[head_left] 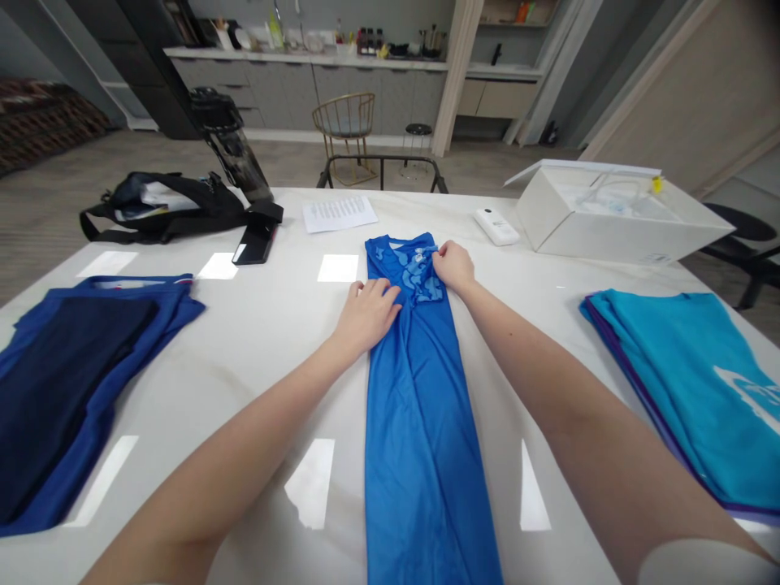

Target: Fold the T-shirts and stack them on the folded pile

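Note:
A blue shirt (420,422) lies in a long narrow strip down the middle of the table, its neckline at the far end. Near the top, a patch with a lighter blue blotchy pattern, which looks like a sleeve (428,286), lies folded over it. My right hand (454,266) pinches the outer edge of that patterned part at the right side. On the left edge of the shirt, a little lower, my left hand (370,313) rests with fingers stretched over the fabric.
Folded dark blue clothes (73,366) are at left, folded teal and purple clothes (688,382) at right. Farther back are a black bag (164,203), a bottle (235,150), a phone (256,244), a printed sheet (340,214), a white device (496,227) and a white box (609,236).

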Action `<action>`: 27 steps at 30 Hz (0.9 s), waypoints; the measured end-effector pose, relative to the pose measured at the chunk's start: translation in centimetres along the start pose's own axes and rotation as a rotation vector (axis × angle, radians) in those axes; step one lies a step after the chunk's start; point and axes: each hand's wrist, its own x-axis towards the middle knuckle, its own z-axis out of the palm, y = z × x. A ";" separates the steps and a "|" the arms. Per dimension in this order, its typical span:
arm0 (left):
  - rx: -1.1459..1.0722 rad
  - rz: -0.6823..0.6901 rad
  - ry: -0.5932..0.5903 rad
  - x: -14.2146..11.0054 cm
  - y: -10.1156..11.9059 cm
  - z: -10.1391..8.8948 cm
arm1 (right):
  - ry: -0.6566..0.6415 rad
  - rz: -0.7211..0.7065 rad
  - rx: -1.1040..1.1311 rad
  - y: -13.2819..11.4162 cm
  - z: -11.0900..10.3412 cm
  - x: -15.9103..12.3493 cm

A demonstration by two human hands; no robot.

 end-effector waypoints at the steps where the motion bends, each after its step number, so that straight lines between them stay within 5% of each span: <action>1: 0.008 0.034 -0.030 0.0 0.3 0.0 | 0.028 -0.011 -0.006 -0.1 0.0 0.0; 6: -0.019 -0.100 -0.114 2.0 -0.2 0.2 | -0.019 -0.025 -0.094 0.1 0.3 0.6; 11: -0.148 -0.521 -0.041 8.0 -3.6 1.9 | 0.015 -0.014 -0.052 0.0 1.0 1.5; 15: -0.316 -0.688 -0.078 12.5 -6.5 4.2 | -0.067 -0.057 -0.123 -0.4 1.4 1.8; 22: -0.437 -0.600 0.105 14.4 -9.5 6.4 | 0.013 -0.167 -0.119 -0.1 2.3 3.2; 27: -0.195 -0.441 0.211 12.4 -7.3 4.6 | 0.111 -0.167 -0.118 -0.2 2.1 3.3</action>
